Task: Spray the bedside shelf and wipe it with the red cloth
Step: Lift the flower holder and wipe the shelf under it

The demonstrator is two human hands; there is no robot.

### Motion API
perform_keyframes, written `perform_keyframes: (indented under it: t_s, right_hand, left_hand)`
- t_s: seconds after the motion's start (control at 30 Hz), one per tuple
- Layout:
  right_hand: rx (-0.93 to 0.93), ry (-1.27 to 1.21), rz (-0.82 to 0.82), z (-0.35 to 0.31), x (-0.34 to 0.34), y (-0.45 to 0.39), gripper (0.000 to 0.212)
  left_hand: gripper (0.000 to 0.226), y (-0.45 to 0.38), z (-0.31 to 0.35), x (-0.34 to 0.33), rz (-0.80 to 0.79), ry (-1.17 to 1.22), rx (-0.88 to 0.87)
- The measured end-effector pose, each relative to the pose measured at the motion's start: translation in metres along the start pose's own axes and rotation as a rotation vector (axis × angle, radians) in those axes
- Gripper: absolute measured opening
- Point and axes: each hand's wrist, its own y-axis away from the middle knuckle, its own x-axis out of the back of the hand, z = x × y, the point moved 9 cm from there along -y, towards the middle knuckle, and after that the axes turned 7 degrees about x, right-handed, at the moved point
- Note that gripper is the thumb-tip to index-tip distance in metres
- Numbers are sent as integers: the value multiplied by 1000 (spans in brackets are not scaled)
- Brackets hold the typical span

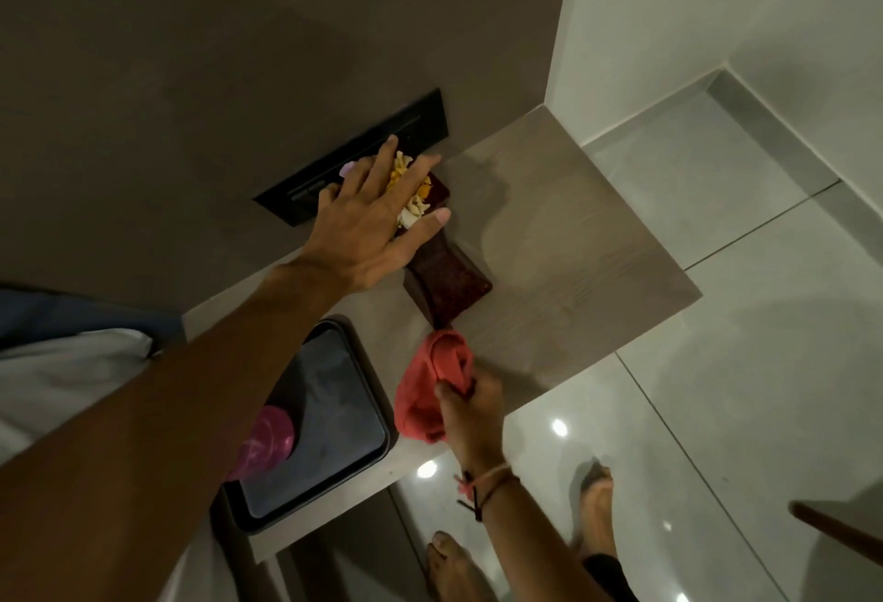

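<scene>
head view: the bedside shelf [564, 238] is a pale wood-grain slab set against a dark wall, with glossy floor tiles [745, 362] beyond its outer edge. the left hand [377, 214] reaches across to the back of the shelf, fingers spread wide and laid flat over a dark red-brown dish [446, 281] that carries yellow and white flower petals [411, 195]; the palm presses down on top rather than curling round it, and whether the dish is lifted or resting cannot be told. just behind the fingertips a black switch panel [406, 138] sits in the wall. the right hand [470, 410] is closed in a fist around the red cloth [430, 386], which is bunched up and sits on the near part of the shelf, just in front of the dish. to the left of the cloth a dark tray [329, 415] lies on the shelf with a pink rounded object [267, 439] on it, partly hidden by the left forearm. a cord bracelet [482, 487] circles the right wrist. bare feet [595, 506] stand on the tiles below.
</scene>
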Motion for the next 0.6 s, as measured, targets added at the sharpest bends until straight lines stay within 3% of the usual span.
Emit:
perform_keyframes:
  t_s: [0.1, 0.2, 0.23, 0.33, 0.4, 0.47, 0.6]
  right_hand:
    - [46, -88, 269, -7, 32, 10, 41]
    - [180, -160, 481, -34, 47, -3, 29]
    - [213, -145, 460, -45, 42, -10, 21]
    - [218, -78, 258, -62, 3, -23, 41]
    - [219, -122, 184, -61, -12, -19, 40]
    - [157, -211, 95, -49, -15, -12, 30]
    - [-11, -319, -99, -16, 11, 9, 38]
  left_hand:
    - [72, 3, 2, 0, 2, -14, -33]
    - [73, 7, 5, -2, 15, -36, -59]
    - [74, 8, 6, -3, 25, -45, -59]
    - [79, 14, 10, -5, 81, -78, -58]
    - [81, 20, 15, -8, 108, -111, -80]
    - [79, 26, 19, -14, 133, -143, -106]
    - [76, 39, 30, -24, 181, -155, -117]
